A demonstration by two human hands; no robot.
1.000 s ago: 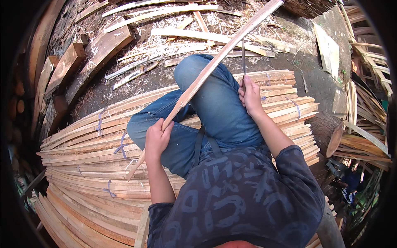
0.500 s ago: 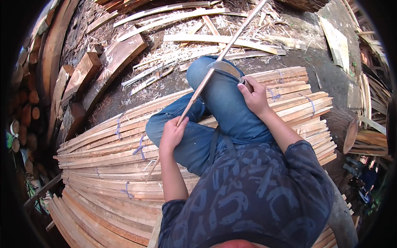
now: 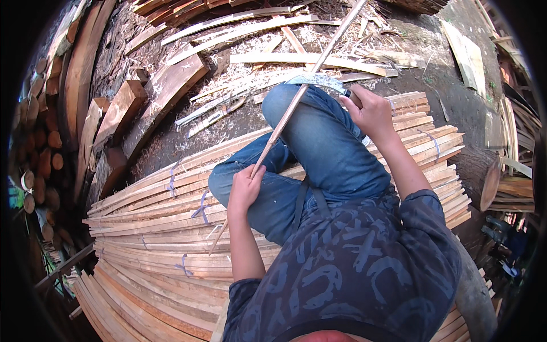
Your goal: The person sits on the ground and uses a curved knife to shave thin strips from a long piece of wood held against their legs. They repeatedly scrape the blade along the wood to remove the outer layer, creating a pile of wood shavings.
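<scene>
My left hand point(image 3: 246, 187) is closed round a long, thin wooden stick point(image 3: 293, 104). The stick slants from beside my left forearm, over my raised knee, to the top of the view. My right hand point(image 3: 369, 112), right of the knee, grips the dark handle of a knife point(image 3: 326, 81) with a broad curved blade. That blade lies across the stick just beyond the knee; whether it touches the wood I cannot tell. Part of the handle is hidden in my fingers.
Under and beside my legs lie bundles of sawn wooden strips point(image 3: 154, 228) tied with purple string. Thick timber blocks point(image 3: 162, 97) stand at the far left. Loose slats point(image 3: 310, 58) and shavings cover the ground ahead. A log point(image 3: 490, 182) lies at the right.
My right hand has moved away from me and slightly right, carrying the knife farther up the stick past the knee. The left hand keeps its hold, and the whole view has shifted slightly.
</scene>
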